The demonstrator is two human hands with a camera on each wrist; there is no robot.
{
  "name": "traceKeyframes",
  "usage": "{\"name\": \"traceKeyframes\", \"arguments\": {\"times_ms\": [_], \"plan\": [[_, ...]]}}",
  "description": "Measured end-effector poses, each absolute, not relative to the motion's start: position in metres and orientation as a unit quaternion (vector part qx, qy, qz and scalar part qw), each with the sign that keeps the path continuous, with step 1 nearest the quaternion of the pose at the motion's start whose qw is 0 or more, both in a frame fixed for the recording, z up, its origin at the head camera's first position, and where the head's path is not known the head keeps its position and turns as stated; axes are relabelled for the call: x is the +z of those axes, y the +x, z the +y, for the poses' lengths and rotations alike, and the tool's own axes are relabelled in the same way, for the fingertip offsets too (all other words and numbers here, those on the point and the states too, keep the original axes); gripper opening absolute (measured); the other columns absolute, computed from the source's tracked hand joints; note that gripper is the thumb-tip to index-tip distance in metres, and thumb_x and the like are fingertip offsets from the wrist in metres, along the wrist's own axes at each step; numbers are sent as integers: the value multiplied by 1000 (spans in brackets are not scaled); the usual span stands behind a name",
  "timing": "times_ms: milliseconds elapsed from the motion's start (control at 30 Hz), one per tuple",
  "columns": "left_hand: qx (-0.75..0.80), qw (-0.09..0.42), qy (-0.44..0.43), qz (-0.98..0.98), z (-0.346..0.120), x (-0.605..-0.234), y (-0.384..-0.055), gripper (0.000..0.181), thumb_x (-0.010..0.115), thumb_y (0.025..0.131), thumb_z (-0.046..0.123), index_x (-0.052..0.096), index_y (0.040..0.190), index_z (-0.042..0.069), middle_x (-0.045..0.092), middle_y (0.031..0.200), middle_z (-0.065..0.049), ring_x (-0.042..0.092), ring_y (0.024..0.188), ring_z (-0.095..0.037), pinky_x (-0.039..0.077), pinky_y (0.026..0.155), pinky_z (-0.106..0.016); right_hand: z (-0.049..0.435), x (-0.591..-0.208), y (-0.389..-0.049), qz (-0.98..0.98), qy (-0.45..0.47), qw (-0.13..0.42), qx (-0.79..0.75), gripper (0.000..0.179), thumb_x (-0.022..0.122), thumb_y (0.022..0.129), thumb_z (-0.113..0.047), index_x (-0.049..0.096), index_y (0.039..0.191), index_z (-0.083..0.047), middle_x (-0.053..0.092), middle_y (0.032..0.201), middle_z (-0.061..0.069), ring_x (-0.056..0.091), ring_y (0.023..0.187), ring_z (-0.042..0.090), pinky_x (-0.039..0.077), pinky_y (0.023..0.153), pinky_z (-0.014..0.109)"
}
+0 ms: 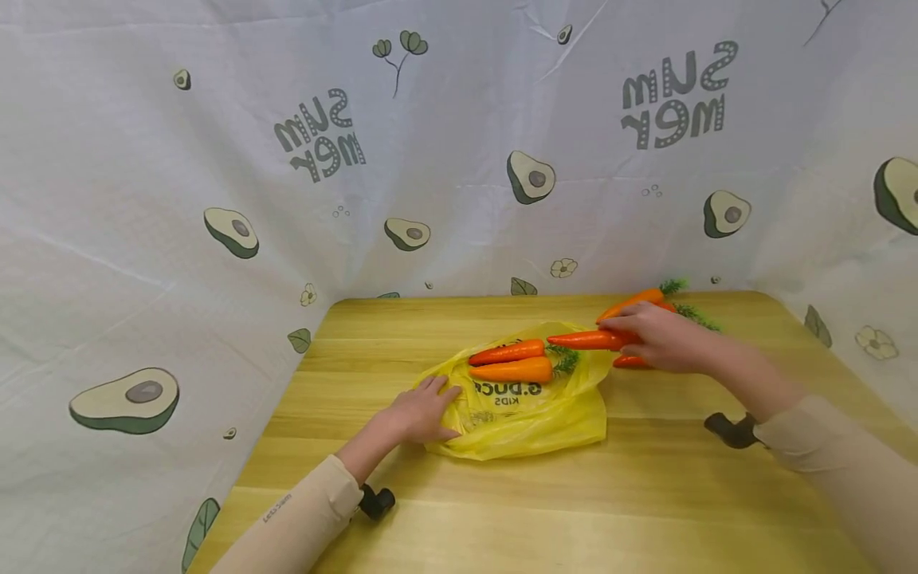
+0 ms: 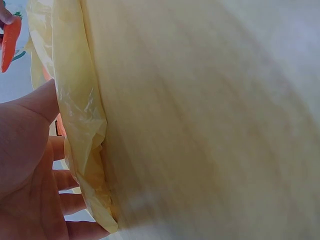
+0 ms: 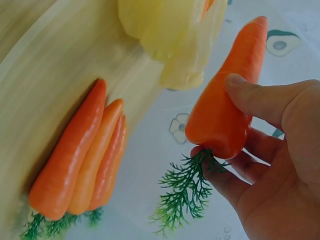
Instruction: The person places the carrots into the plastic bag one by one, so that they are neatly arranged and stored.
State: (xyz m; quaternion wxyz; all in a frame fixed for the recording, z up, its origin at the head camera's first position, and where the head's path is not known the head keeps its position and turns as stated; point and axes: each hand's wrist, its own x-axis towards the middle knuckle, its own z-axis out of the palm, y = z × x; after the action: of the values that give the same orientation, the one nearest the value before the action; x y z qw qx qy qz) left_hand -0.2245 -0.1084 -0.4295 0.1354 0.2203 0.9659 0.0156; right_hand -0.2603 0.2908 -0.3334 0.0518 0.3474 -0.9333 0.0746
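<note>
My right hand (image 1: pixel 667 339) grips an orange-red carrot (image 3: pixel 230 102) with green leafy tops, its tip pointing left over the right edge of a yellow plastic bag (image 1: pixel 552 422). Thumb and fingers close on the carrot from opposite sides in the right wrist view. Inside the bag's open mouth lie a red-orange carrot (image 1: pixel 505 351) and a lighter orange carrot (image 1: pixel 512 370), side by side with their tops to the right. My left hand (image 1: pixel 423 410) rests at the bag's left edge with its fingers spread, thumb and fingertips touching the plastic (image 2: pixel 80 110).
Three more carrots (image 3: pixel 67 155) lie side by side on the wooden table (image 1: pixel 645 494), right of the bag and partly behind my right hand in the head view. A white curtain (image 1: pixel 459 119) with avocado prints hangs behind the table and along its sides.
</note>
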Motion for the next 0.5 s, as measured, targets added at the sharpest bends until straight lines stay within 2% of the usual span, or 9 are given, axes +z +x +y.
{"name": "traceKeyframes", "arguments": {"times_ms": [233, 500], "plan": [[17, 138, 220, 966, -108, -429, -224, 79, 67, 92, 55, 37, 157, 22, 27, 165, -10, 28, 151, -32, 43, 107, -59, 274, -338, -264, -927, 366, 33, 75, 37, 76, 87, -6, 69, 124, -6, 68, 112, 11, 61, 100, 31, 54, 84, 50], [17, 136, 220, 966, -106, -426, -223, 78, 68, 92, 54, 38, 156, 21, 28, 164, -11, 29, 151, -32, 44, 106, -59, 252, -338, -268, -929, 361, 1, 80, 40, 73, 91, -9, 67, 130, -4, 66, 118, 16, 62, 106, 34, 54, 88, 52]]}}
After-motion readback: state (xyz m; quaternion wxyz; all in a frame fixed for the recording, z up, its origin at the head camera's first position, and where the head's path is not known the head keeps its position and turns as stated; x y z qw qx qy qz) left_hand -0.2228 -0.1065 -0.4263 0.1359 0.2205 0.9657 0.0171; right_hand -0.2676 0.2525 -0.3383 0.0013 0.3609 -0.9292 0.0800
